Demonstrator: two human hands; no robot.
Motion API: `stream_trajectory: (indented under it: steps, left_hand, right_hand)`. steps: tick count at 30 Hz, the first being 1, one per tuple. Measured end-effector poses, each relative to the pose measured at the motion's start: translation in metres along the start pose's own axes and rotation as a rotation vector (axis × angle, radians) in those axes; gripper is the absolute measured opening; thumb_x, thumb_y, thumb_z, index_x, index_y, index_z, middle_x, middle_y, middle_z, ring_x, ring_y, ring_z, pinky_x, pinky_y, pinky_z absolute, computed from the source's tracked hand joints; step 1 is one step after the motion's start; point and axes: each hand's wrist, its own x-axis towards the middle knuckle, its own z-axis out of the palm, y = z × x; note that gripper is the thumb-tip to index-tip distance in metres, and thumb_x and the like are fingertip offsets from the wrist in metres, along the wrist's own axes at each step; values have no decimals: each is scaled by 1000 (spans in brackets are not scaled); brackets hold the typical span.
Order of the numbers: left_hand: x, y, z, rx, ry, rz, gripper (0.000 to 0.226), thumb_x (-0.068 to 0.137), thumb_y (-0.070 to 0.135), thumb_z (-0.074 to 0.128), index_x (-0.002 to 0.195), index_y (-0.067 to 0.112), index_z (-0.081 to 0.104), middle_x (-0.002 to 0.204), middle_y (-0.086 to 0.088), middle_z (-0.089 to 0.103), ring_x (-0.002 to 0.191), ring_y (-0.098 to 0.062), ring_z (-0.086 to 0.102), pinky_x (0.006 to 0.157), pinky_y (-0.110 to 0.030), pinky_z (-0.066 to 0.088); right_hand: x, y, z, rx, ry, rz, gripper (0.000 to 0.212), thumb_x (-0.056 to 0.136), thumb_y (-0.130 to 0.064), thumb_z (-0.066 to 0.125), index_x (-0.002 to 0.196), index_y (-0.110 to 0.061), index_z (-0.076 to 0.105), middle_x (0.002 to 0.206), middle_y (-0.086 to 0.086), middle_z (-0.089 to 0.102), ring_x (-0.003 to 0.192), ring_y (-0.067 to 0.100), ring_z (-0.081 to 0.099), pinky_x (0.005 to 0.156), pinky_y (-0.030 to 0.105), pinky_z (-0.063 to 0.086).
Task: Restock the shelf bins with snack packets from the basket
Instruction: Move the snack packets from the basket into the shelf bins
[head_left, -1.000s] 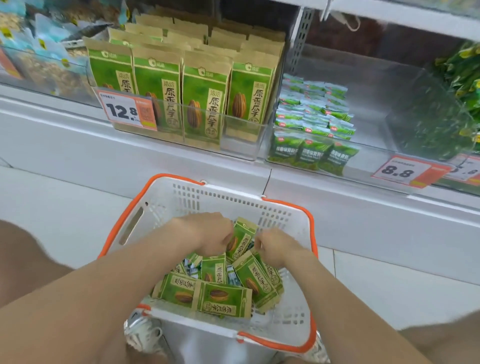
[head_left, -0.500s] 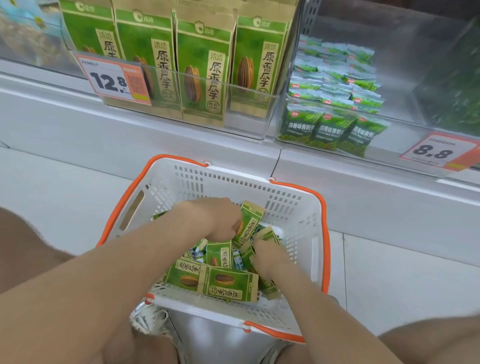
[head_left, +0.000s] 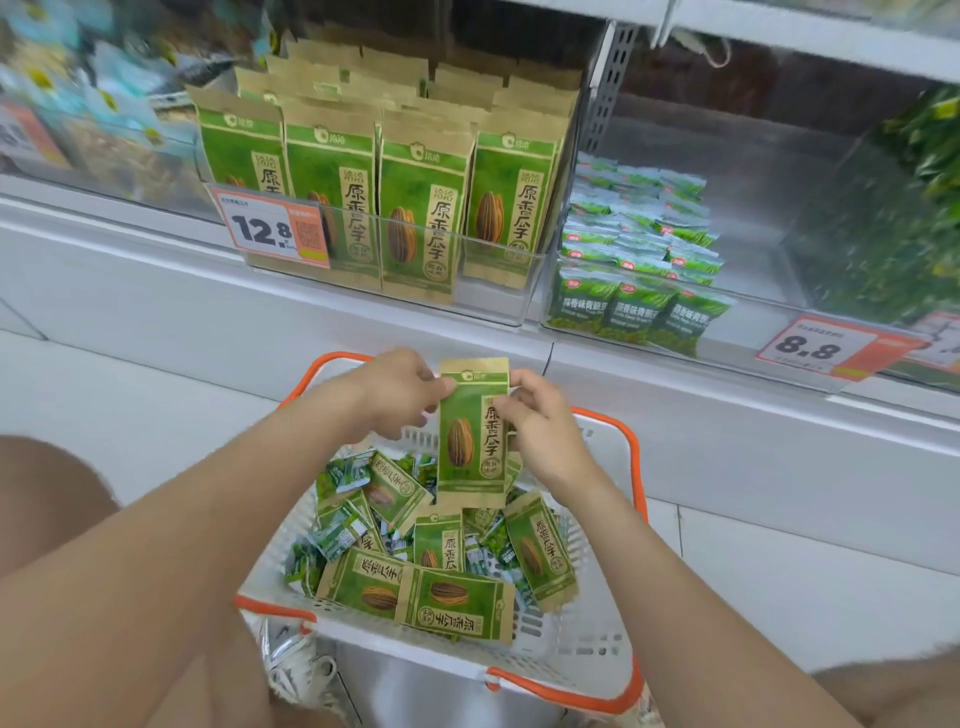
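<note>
Held packet: you have one green and tan snack packet (head_left: 470, 441) upright in the air, above the basket (head_left: 638, 470) and lower than the shelf bins, with its printed face towards you.
Its print: a white logo with 洽洽 on the top band, 原香瓜子 in large characters down the right side, and a striped sunflower seed drawn on the left. The round seal below is too small to read.
Your left hand (head_left: 397, 397): fingers and thumb pinch the packet's upper left edge.
Your right hand (head_left: 540, 428): fingers are clamped on the packet's right edge, partly covering the top character.
Basket contents: more packets of the same kind (head_left: 457, 608) lie flat at mixed angles. One near the front is turned so its text reads upside down. Small green sachets (head_left: 340, 538) sit among them, their print blurred.
Left bin (head_left: 493, 293): a clear bin holding upright rows of the same 洽洽 原香瓜子 packets (head_left: 421, 208).
Its price tag (head_left: 270, 231): reads 12.8, with a QR code on an orange panel.
Right bin (head_left: 748, 332): stacked small green packets (head_left: 636, 312) printed 蒜香味青豌豆; the small line below cannot be read.
Its price tag (head_left: 815, 348): reads 8.8.
</note>
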Motion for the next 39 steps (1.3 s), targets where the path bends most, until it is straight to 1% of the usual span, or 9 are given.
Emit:
stream_trajectory:
  steps: [5,11,16,19,22,25,31,36,39]
  left_hand:
    - [-18,10,-12,-451,76,55,21,105,28,64,112,11,74,106,-9,79,95,-24,78,87,-48,64]
    - [-35,19,-15,-534,201,109,15,100,25,71,101,10,75,96,-7,80,87,-20,78,76,-40,66]
    - [-49,44,-35,-539,273,372,23,105,31,63,104,13,77,97,-4,81,93,-20,77,83,-39,64]
    - [-50,56,-46,-418,434,536,32,111,34,47,111,20,76,102,6,79,98,-11,74,84,-30,57]
    - [-43,53,-57,81,696,652,24,106,19,53,122,23,70,118,6,64,107,-11,59,96,-32,47]
    - [-38,47,-60,454,756,647,40,99,12,56,137,24,59,131,0,49,120,-25,45,100,-44,42]
    - [-36,43,-58,625,779,623,57,95,10,59,148,27,49,139,2,49,128,-27,38,102,-49,37]
    - [-38,45,-61,645,778,632,54,96,10,59,146,28,52,137,1,51,127,-26,40,101,-50,38]
    - [-39,46,-59,652,789,637,54,95,9,59,145,27,52,135,1,51,125,-26,39,97,-47,40]
  right_hand:
    - [-3,-32,-3,26,77,-151,18,96,-47,63,97,-31,72,87,11,76,83,35,73,72,62,59]
    - [-13,-58,-2,12,98,-214,16,98,-44,68,102,-28,71,87,10,77,82,34,75,68,62,59]
    - [-16,-106,-11,-75,145,-366,31,92,-24,80,116,-24,60,99,-8,80,86,11,77,72,44,62]
    - [-15,-146,-21,-139,308,-560,30,92,-23,79,115,-21,59,99,-11,78,86,12,74,67,38,57]
    - [-9,-182,-34,-102,443,-701,34,91,-20,80,115,-14,57,100,-8,77,92,14,74,75,43,58]
    - [10,-199,-47,-205,550,-753,38,86,-24,83,111,-13,56,93,-10,74,86,12,72,75,43,57]
    - [51,-206,-61,-558,401,-633,49,81,-37,85,113,-27,49,91,-9,73,82,20,65,81,42,51]
    - [65,-211,-64,-949,234,-563,56,83,-36,86,128,-29,54,126,-3,69,104,31,61,97,45,44]
    - [74,-209,-53,-1236,271,-530,48,83,-48,82,122,-26,64,113,-2,71,113,30,57,98,48,35]
